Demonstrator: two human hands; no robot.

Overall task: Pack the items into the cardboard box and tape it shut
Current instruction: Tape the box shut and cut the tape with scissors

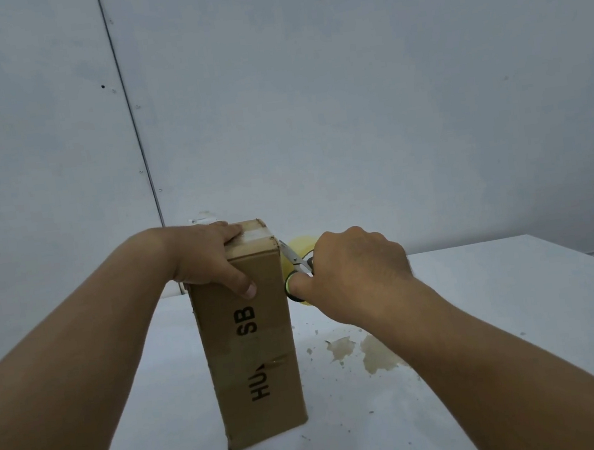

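A tall brown cardboard box with black lettering stands upright on the white table. Clear tape runs across its closed top. My left hand grips the box's top, fingers over the top face and thumb pressed on the near side. My right hand holds scissors with green-rimmed handles, the blades pointing at the box's upper right edge. A yellowish roll of tape sits just behind the scissors, mostly hidden by my right hand.
A dried yellowish stain and small specks mark the table right of the box. The table's far right edge drops off to the floor. A grey wall stands close behind, with a small white object behind the box.
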